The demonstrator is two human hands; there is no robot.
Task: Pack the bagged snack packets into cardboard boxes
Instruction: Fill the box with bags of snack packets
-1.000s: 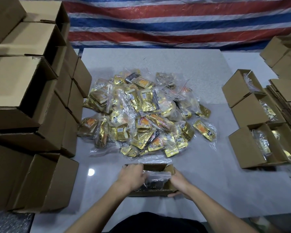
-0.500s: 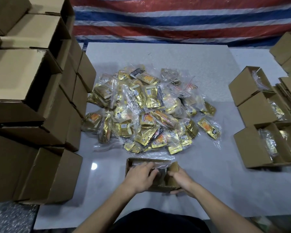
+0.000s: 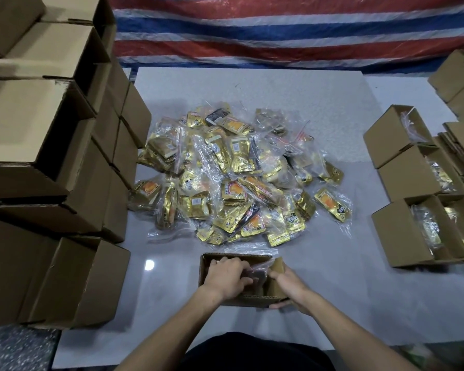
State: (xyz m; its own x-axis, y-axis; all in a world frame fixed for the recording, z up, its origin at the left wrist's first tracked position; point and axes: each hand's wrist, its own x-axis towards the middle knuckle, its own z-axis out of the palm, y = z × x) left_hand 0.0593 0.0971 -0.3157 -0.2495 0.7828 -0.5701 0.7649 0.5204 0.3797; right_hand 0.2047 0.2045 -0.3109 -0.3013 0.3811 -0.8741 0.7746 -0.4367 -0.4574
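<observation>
Lower centre, the left hand (image 3: 227, 279) curls its fingers on a snack bag (image 3: 258, 275) inside the cardboard box (image 3: 252, 301); the right hand (image 3: 289, 289) grips the box's right wall

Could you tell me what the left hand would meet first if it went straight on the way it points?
Probably the bagged packet inside the open box: the left hand points rightward into it and may be touching it; depth is unclear.

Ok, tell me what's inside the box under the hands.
A clear bag of snack packets, pressed by the left hand. That hand covers the cardboard box's left half, so anything underneath is hidden.
</observation>
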